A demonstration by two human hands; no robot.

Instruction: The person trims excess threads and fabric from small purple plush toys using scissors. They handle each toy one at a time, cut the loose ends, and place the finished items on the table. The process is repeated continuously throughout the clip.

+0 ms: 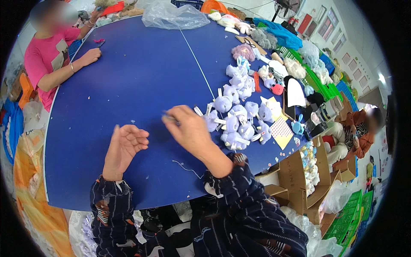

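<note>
Over the near part of the blue table [98,98], my left hand [127,145] is turned palm inward, its fingers loosely curved and apart, holding nothing. My right hand [186,128] is raised to the right of it, with fingers closed together. A small dark thing shows at its fingertips, too small and blurred to name. Just beyond my right hand lies a heap of lilac plush toys [233,122], several with white fabric tags. A loose white thread [188,168] rests on the tabletop near my right sleeve.
A yellow sheet with red stickers [281,132] lies right of the toys. Cardboard boxes [295,171] stand by the right edge, one holding small plush pieces. A co-worker in pink [53,60] leans on the far left edge; another person [364,132] sits right. Clear plastic bag [173,16] lies far back.
</note>
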